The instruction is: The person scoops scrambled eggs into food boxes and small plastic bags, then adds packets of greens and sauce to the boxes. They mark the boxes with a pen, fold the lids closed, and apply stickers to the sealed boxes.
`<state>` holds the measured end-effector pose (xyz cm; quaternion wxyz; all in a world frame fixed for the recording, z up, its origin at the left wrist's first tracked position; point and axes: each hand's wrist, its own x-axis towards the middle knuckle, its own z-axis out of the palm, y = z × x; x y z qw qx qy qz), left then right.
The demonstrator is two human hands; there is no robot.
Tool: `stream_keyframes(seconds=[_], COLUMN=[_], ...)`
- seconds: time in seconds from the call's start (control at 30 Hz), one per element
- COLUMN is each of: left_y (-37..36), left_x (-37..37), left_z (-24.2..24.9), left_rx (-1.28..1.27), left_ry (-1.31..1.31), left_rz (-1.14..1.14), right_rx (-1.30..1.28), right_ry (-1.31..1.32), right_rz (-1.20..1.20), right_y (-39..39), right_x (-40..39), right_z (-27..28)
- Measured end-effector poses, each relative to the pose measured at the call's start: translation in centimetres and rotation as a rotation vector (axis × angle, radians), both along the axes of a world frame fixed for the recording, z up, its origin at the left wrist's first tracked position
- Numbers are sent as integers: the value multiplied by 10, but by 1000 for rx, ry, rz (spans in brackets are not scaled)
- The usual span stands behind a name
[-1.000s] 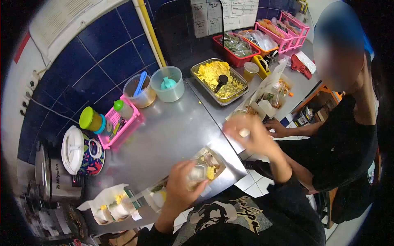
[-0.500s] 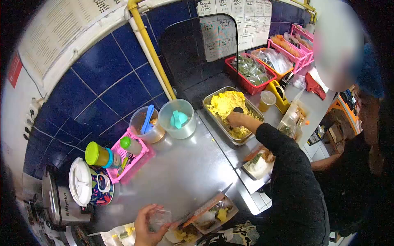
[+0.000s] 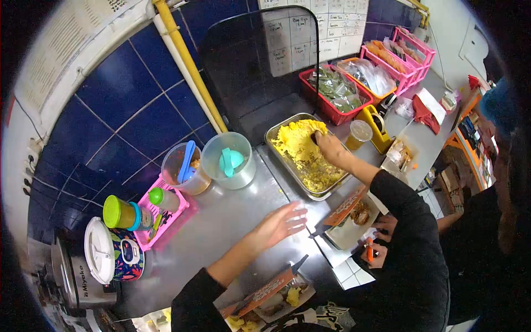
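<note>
My right hand (image 3: 336,151) is closed around a dark-handled tool (image 3: 316,138), its lower end hidden, over a steel tray (image 3: 275,155). Crumbly yellow food, like scrambled egg (image 3: 296,143), fills the tray, piled higher at the far end. With fingers stretched out, my left hand (image 3: 279,224) hovers over the steel worktop (image 3: 215,221) and holds nothing. Below it, near my body, stand open food boxes with printed lids (image 3: 260,293) and yellow food inside. Right of my left hand is another open box (image 3: 343,235) with browned pieces of food.
A co-worker's hands (image 3: 379,252) are at that box, one with an orange-handled tool (image 3: 369,250). Along the wall stand two clear tubs (image 3: 227,171), a pink basket (image 3: 160,213) and a red basket (image 3: 337,99). A lidded cup (image 3: 359,134) and yellow tape dispenser (image 3: 379,130) stand beyond the tray.
My left hand has moved forward and right, and the clear plastic cup it held is gone from it. My right hand has shifted toward the tray's far end. The co-worker's hands have come into view.
</note>
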<state>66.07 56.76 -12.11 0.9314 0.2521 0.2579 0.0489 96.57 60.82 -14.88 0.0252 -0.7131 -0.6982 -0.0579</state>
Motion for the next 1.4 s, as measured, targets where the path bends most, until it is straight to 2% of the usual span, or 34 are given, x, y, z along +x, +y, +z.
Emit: stream_keyframes(seconds=[0.1,0.2,0.27,0.3,0.33,0.4,0.6,0.7,0.77,0.8,0.87,0.9,0.97,1.0,1.07,1.1,1.13,1.2,1.33,1.4], left_y=[14,15,15,16,17,16,22,23,23,23,27,27,28,29,29,29,28,26,31,36], left_x=[31,47,55,58,60,65,65,63,57,54,48,46,44,44,48,51,53,54,55,52], left_z=[-35,-31,-32,-32,-32,-33,-38,-38,-36,-36,-32,-32,-33,-33,-35,-35,-33,-32,-43,-48], left_rx=[-155,-124,-114,-106,-106,-56,-9,20,35,51,37,22,11,4,-3,-8,-9,-6,-4,98], left_ry=[-47,33,40,38,46,2,1,15,18,23,30,38,26,14,10,9,9,11,24,-103], left_rz=[18,55,33,16,16,-10,-129,-112,-94,-78,-70,-60,-64,-72,-76,-78,-78,-53,-85,-90], right_rx=[70,105,-17,54,55,-208,-202,-218,-208,-208,-357,-361,-160,-161,-257,-273,-192,-248,-384,-260], right_ry=[117,143,-70,143,150,63,264,403,751,750,929,928,525,524,191,364,345,296,376,602], right_rz=[19,-38,262,160,159,304,349,350,173,174,-85,-85,26,25,1,80,210,194,119,100], right_y=[24,55,55,52,47,37,32,24,20,16,8,6,4,2,-10,-15,-26,-41,-54,-62], right_x=[2,1,-7,-13,-18,-20,-18,-11,0,5,12,18,30,26,12,9,-3,-32,-46,-51], right_z=[0,-26,-29,-38,-31,-17,-20,-26,-23,-15,6,2,-13,-16,-26,-39,-27,-4,5,14])
